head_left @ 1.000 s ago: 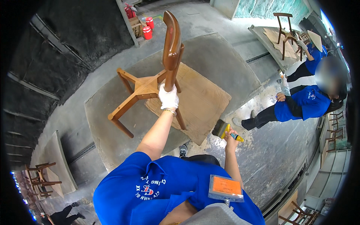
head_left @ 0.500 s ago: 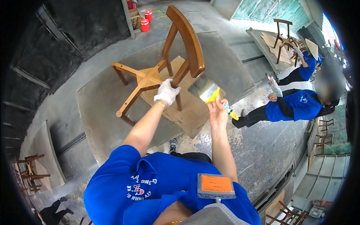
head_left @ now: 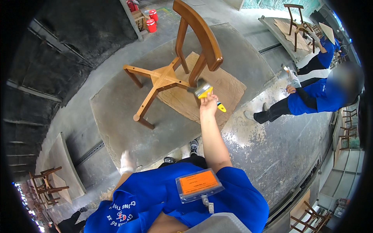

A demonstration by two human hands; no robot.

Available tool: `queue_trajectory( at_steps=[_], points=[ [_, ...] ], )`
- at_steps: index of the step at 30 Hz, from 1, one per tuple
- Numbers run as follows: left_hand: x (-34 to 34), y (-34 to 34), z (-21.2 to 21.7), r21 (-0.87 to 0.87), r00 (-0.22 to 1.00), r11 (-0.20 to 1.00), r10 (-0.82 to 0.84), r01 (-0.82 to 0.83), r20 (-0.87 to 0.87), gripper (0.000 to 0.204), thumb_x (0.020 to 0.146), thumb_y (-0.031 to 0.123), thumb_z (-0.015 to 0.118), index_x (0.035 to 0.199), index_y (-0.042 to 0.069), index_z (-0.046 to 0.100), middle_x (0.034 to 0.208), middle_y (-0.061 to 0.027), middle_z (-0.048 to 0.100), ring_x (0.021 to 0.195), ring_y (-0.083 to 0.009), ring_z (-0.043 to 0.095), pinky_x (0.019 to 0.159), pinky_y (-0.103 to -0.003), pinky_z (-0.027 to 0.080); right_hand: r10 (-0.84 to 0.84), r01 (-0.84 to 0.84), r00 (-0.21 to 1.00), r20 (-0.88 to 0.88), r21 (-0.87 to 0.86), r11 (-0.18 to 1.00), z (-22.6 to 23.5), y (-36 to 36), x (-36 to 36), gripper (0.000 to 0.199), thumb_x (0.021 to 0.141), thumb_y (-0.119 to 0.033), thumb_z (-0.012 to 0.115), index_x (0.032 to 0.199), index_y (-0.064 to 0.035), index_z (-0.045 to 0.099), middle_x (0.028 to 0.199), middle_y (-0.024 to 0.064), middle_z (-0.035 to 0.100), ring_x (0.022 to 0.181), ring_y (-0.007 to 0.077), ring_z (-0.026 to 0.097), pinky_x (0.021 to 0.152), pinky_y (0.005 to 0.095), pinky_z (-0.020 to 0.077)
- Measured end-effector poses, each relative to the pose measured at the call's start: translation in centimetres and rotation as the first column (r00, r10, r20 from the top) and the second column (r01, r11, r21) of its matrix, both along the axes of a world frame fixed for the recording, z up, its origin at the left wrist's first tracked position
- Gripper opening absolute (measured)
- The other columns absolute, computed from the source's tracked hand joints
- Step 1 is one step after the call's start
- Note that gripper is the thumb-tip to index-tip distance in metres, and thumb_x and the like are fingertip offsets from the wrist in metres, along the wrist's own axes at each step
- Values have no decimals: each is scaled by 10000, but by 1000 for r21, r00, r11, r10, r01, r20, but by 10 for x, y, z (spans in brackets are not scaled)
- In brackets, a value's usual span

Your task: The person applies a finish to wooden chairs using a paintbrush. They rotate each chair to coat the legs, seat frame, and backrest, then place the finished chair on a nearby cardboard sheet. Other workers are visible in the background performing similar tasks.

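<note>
1. Since the earlier frames the left hand (head_left: 126, 162) has let go of the chair (head_left: 175, 73) and has come down close to the body, and the right hand (head_left: 208, 105) has risen with the brush (head_left: 203, 91) toward the chair.
2. The right hand's fingers are clenched around the yellow handle of the brush. The bristle end points up and to the left, just beside the lower part of the chair's backrest post.
3. The left hand wears a white glove and hangs over the edge of the table (head_left: 116, 116), holding nothing that I can see; if its fingers are bent or loose I cannot tell.
4. The chair is a bare wooden frame without seat. It rests on its side on a cardboard sheet (head_left: 227, 87) on the grey table, its legs spread to the left and its curved backrest up and to the right.
5. From the brush the chair lies ahead and a little left; the right hand is much nearer to it.
6. To the right, well apart, a person in blue (head_left: 311, 99) crouches on the floor. Red canisters (head_left: 151, 21) stand beyond the table, and another chair (head_left: 296, 19) stands farther back.
</note>
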State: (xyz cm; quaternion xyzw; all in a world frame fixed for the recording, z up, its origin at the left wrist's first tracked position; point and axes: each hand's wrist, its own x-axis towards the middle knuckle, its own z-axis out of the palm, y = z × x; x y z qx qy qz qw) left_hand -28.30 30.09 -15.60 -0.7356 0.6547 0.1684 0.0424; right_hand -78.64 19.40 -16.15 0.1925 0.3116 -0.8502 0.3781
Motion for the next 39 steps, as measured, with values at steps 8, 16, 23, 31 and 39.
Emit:
queue_trajectory(
  at_steps=[8, 16, 23, 31, 39],
  points=[
    [127, 71, -65, 634, 994, 765, 82, -113, 78, 316, 923, 215, 693, 1182, 34, 707, 1095, -196, 739, 1012, -316, 702, 901, -422, 548, -42, 55, 997, 67, -209, 976, -48, -11, 4, 258, 925, 48, 713, 883, -157, 562, 1183, 79, 698, 1169, 301, 658, 1063, 562, 491],
    [104, -2, -43, 435, 965, 900, 141, -33, -219, 297, 939, 242, 681, 1139, 32, 747, 931, -150, 770, 877, -202, 712, 793, -369, 560, -157, 22, 899, -408, -316, 948, -54, -11, -4, 295, 945, 115, 607, 852, -150, 519, 1462, 95, 622, 1194, 234, 630, 955, 392, 465],
    [77, -26, -57, 299, 879, 954, 136, 8, -457, 224, 973, 134, 718, 1156, 6, 741, 1057, -92, 781, 978, -154, 701, 882, -333, 554, -184, 178, 981, 53, 105, 978, -131, 9, -10, 254, 958, 66, 658, 878, -148, 546, 1409, 97, 650, 1248, 294, 641, 1055, 508, 508],
    [147, 49, -136, 684, 983, 706, -139, 184, -121, 236, 941, 263, 698, 997, 54, 792, 1006, -116, 794, 956, -253, 750, 873, -400, 571, -28, -7, 998, -65, -482, 876, -81, 20, -33, 247, 937, 7, 716, 826, -168, 580, 1106, 31, 744, 1122, 202, 678, 990, 429, 533],
    [107, 48, -91, 619, 983, 785, 125, -13, -138, 278, 920, 293, 704, 1038, 60, 800, 1040, -124, 796, 979, -265, 748, 894, -389, 570, -209, -215, 624, -753, -422, 881, 212, -26, -153, 255, 915, 66, 686, 836, -120, 531, 1584, 201, 504, 1427, 315, 515, 1108, 470, 461]
  ],
)
